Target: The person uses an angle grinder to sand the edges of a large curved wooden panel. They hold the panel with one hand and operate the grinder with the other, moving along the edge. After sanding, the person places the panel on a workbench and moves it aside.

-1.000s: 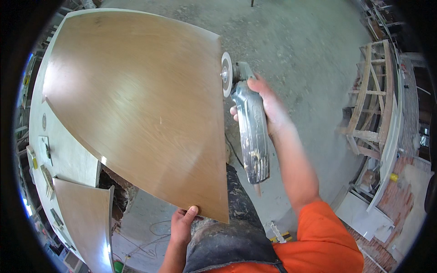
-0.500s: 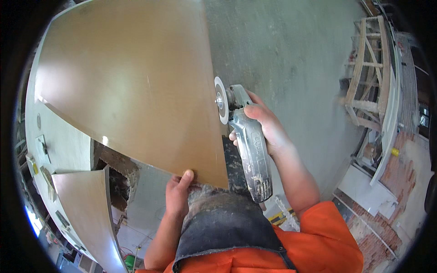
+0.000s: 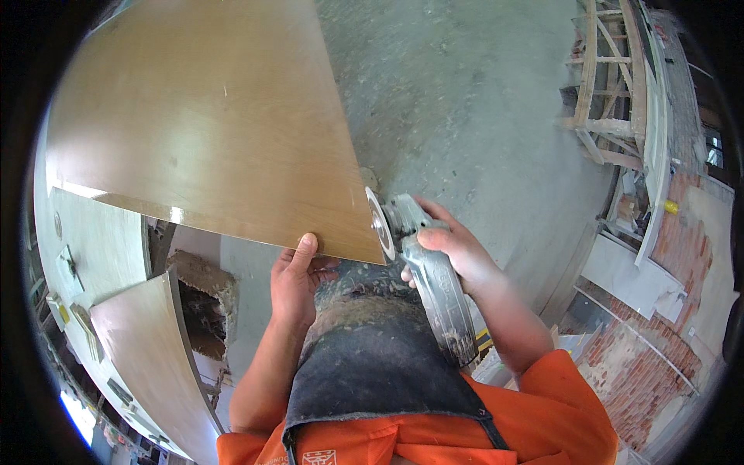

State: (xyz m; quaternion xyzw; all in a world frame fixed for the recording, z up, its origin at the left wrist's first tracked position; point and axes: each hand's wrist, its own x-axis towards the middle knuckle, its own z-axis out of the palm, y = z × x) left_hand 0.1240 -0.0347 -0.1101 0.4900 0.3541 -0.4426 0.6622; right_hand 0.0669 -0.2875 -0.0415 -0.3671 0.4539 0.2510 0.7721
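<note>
With the thumb on top and the fingers beneath, my left hand (image 3: 297,280) pinches the near edge of a large brown, glossy panel (image 3: 209,124). The panel tapers to a corner in front of my body. My right hand (image 3: 457,252) is wrapped round the head end of a grey, dust-covered angle grinder (image 3: 440,298). Its pale thin disc (image 3: 380,225) stands upright at the panel's right edge, close to the near corner. Whether the disc touches the panel I cannot tell. The grinder's body slants down toward my dark apron (image 3: 372,380).
On the left, a pale worktop (image 3: 101,240) carries another curved panel (image 3: 147,325) and small tools. A wooden lattice frame (image 3: 608,85) stands at the far right, above white boards (image 3: 632,275) and a brick surface (image 3: 643,380). Grey concrete floor (image 3: 465,101) lies beyond the grinder.
The panel's near corner has shifted up and slightly left in view, my left hand with it. The grinder sits lower, its disc now nearer that corner. Both hands keep their hold.
</note>
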